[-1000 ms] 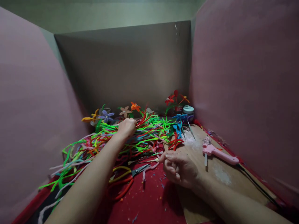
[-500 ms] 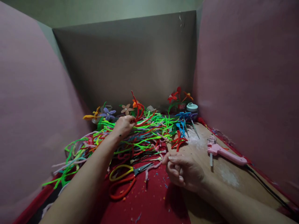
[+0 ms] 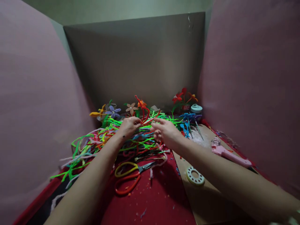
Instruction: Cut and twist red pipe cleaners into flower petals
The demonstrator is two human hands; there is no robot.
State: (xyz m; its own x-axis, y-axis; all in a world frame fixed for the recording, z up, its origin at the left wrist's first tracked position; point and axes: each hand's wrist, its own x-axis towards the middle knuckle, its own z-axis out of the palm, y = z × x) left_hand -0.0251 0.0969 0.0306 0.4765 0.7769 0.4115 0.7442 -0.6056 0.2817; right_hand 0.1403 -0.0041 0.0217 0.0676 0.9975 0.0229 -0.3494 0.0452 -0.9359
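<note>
Beyond the scissors (image 3: pixel 142 168), the left hand (image 3: pixel 130 127) pinches red stems (image 3: pixel 147 116); right hand (image 3: pixel 166 131) hovers close, fingers parted; picking-out seems underway; next calls for a light second pinch.

The person's right hand (image 3: pixel 164 132) has left its place over the board (image 3: pixel 198 203) and reached up beside the left hand (image 3: pixel 130 128), its fingers loosened. Red fuzzy stems (image 3: pixel 148 112), lower a second ago, now rise from the left fingers. A white holed ring (image 3: pixel 201 178) has come into view.
</note>
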